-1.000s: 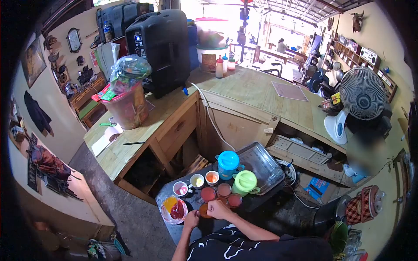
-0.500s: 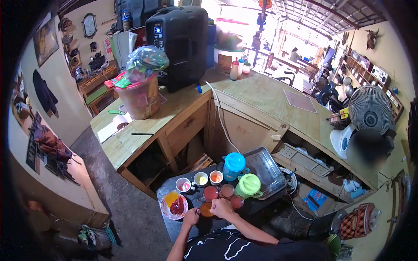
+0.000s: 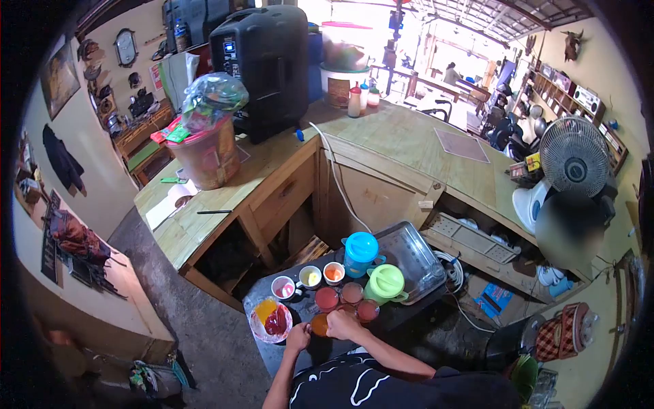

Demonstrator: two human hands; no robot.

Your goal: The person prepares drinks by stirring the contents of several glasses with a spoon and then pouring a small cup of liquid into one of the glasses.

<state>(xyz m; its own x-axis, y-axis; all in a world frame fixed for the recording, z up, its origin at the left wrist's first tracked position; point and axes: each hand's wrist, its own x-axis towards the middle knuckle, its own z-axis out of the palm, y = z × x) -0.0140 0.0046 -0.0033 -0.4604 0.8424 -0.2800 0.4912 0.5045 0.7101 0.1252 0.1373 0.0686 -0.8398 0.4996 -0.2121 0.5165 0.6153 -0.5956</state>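
My left hand (image 3: 298,337) is closed at the left side of a glass of orange-brown drink (image 3: 318,324), gripping it by its edge or handle. My right hand (image 3: 345,325) is closed over the right side of the same glass; whatever its fingers hold is hidden. Just beyond stand glasses of reddish-pink drink (image 3: 327,298). Left of them, a white bowl (image 3: 256,332) carries something yellow and dark red. Three white cups stand in a row behind: one with pink contents (image 3: 283,288), one yellowish (image 3: 310,277), one orange (image 3: 333,273).
A blue lidded pitcher (image 3: 360,255), a green lidded pitcher (image 3: 385,283) and a metal tray (image 3: 409,255) share the dark table (image 3: 255,300). Beyond is a wooden counter (image 3: 388,133) with a speaker (image 3: 262,75) and a plastic bucket (image 3: 208,160). A fan (image 3: 575,160) stands right.
The view has shifted slightly, so the surroundings appear moved left and a little up. Both hands stay at the orange-brown glass; my right hand sits slightly lower and farther left in view.
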